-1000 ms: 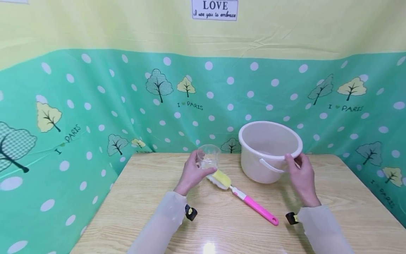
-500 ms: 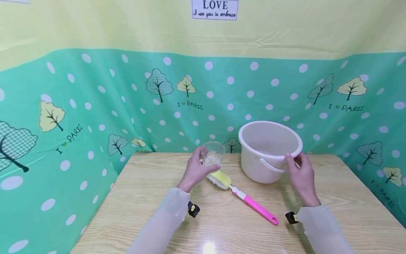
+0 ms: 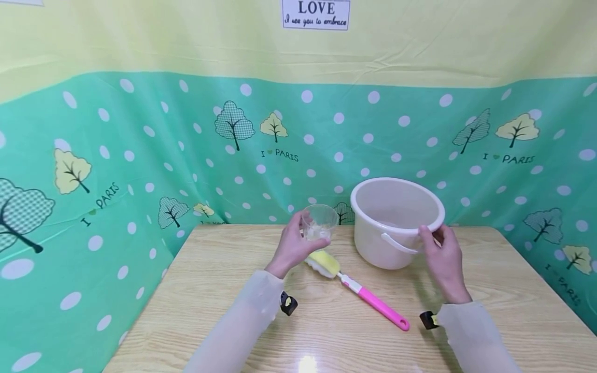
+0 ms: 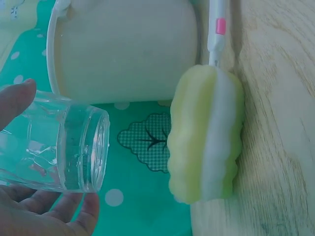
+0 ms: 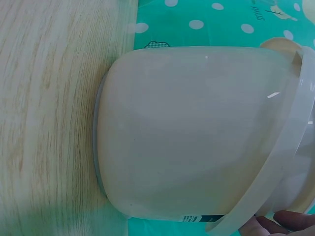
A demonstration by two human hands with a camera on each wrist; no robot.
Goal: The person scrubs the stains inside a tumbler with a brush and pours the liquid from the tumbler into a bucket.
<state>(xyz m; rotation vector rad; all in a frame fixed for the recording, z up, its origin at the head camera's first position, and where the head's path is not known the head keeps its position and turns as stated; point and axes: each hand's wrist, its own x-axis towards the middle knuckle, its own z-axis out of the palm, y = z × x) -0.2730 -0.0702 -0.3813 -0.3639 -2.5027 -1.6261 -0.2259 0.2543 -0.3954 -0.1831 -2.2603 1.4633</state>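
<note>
My left hand [image 3: 293,244] holds a clear cup [image 3: 321,224] between thumb and fingers, mouth up, above a sponge bottle brush [image 3: 324,264]. In the left wrist view the cup [image 4: 74,142] is see-through with a ringed base, and the brush's yellow-and-white sponge head [image 4: 206,137] lies just past it. At the rim of a white bucket [image 3: 380,246], my right hand [image 3: 442,261] grips with thumb and fingers beside the bucket's handle [image 3: 397,244]. Only some fingers [image 5: 290,221] of that hand show in the right wrist view, low by the rim.
The pink brush handle [image 3: 380,308] points toward the front right of the wooden table [image 3: 224,274]. A green and yellow patterned cloth [image 3: 280,119] hangs behind and at both sides. The bucket stands near the table's back edge.
My left hand has carried the cup a little to the right and slightly upward, closer to the bucket. My right hand, the bucket and the brush have stayed in place.
</note>
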